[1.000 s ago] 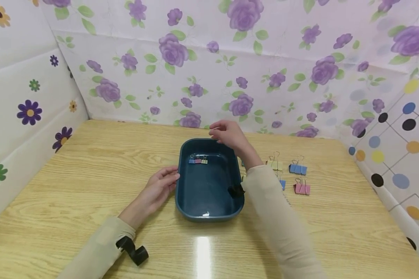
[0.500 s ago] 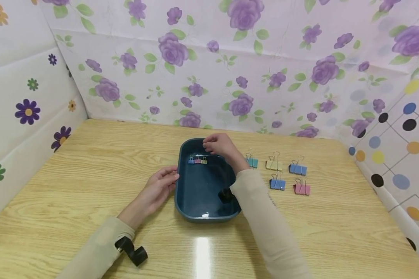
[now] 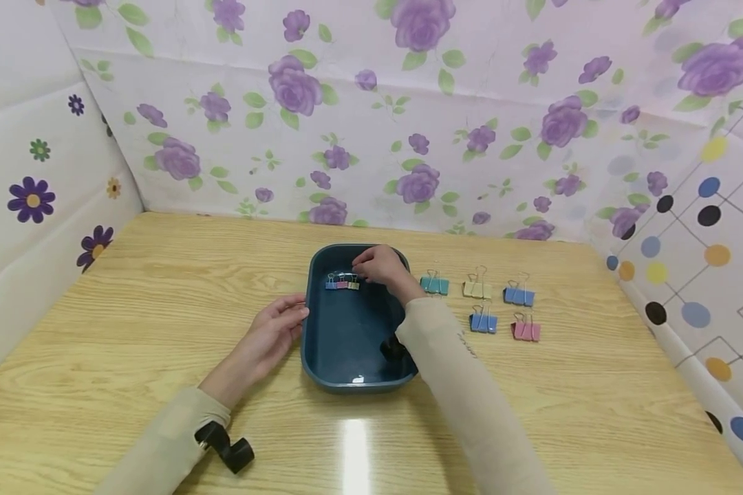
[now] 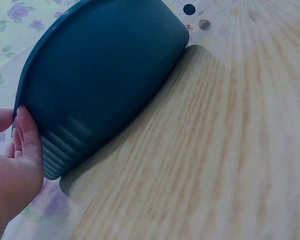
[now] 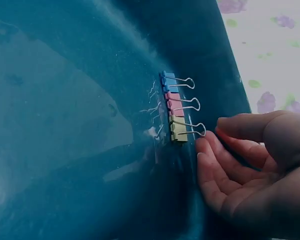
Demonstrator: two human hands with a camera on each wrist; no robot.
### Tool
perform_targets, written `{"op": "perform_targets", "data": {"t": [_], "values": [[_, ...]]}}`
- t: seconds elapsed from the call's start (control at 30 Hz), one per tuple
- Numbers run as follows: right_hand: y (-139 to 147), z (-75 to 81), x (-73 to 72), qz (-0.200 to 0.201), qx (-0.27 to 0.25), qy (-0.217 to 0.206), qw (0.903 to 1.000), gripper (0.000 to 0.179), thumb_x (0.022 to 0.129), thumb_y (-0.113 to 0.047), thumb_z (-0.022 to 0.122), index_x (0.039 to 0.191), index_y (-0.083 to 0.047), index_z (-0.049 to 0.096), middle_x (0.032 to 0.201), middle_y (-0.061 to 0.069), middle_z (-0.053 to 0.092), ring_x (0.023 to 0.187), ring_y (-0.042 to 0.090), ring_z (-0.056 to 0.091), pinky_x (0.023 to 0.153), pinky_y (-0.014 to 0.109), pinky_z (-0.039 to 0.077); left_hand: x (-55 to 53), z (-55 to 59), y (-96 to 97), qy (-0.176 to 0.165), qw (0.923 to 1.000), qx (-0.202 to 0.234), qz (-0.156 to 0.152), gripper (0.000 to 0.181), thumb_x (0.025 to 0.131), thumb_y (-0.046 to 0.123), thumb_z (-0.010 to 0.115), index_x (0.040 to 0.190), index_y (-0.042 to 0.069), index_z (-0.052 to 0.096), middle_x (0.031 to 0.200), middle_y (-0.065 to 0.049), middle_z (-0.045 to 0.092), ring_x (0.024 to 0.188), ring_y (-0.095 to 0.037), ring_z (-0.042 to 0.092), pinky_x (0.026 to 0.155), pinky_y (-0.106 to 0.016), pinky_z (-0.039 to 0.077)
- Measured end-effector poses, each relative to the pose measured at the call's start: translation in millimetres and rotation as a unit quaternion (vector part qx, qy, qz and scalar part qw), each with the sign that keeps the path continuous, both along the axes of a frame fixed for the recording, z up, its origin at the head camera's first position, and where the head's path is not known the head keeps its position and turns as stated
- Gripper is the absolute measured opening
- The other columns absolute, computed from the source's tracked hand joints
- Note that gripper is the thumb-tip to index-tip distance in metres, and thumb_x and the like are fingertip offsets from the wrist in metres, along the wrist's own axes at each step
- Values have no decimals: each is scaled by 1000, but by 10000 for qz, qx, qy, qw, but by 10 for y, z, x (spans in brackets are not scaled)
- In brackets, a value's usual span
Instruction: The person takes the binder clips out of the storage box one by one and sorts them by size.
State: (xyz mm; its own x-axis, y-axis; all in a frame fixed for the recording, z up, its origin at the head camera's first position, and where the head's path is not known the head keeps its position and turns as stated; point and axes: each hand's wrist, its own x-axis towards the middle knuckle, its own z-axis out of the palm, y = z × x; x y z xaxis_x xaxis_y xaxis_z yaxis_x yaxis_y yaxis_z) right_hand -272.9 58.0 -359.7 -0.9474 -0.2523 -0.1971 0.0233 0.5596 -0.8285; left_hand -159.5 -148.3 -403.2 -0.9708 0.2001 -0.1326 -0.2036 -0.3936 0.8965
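Observation:
A deep blue-green plastic tray [image 3: 359, 388] stands on the table. My left hand [image 3: 274, 333] grips its left rim, with finger and thumb tips meeting at the edge in the left wrist view. Against the tray's far inner wall sit three small binder clips in a row: blue [image 5: 171, 83], pink [image 5: 175, 104] and yellow [image 5: 178, 129], wire handles up. My right hand [image 5: 260, 160] is inside the tray beside the yellow one, fingers loosely bent. The thumb and fingertips are apart near that clip's handle; I see nothing held between them. Whether a fingertip touches the handle, I cannot tell.
Right of the tray lie larger binder clips: teal [image 3: 435, 285], yellow [image 3: 477, 289], blue [image 3: 519, 296], another blue [image 3: 483, 322] and pink [image 3: 526, 331]. My right sleeve [image 3: 458, 371] crosses the tray's right rim. A flowered cloth [image 3: 359, 172] hangs behind the table [image 3: 161, 302].
My right hand has come down from above the tray's far rim into the tray, beside the small yellow clip. The left hand stays at the rim. The head view has shifted slightly.

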Motion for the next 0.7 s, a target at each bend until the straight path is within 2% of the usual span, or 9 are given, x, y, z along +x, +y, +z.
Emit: {"op": "perform_targets", "data": {"t": [0.4, 0.7], "values": [[22, -17, 11, 40, 535, -30, 9986, 16, 93, -7, 61, 103, 2, 72, 100, 14, 67, 90, 23, 63, 78, 31, 54, -4, 2, 29, 35, 9999, 100, 24, 28, 95, -6, 47, 123, -6, 42, 105, -6, 59, 88, -13, 58, 80, -23, 49], [27, -11, 16, 30, 412, -219, 9989, 15, 92, -9, 64, 99, 1, 72, 95, 12, 68, 84, 21, 63, 75, 32, 55, 7, 9, 32, 44, 9998, 175, 70, 24, 95, -6, 47, 119, -4, 44, 102, -5, 59, 86, -12, 58, 80, -22, 49]]}}
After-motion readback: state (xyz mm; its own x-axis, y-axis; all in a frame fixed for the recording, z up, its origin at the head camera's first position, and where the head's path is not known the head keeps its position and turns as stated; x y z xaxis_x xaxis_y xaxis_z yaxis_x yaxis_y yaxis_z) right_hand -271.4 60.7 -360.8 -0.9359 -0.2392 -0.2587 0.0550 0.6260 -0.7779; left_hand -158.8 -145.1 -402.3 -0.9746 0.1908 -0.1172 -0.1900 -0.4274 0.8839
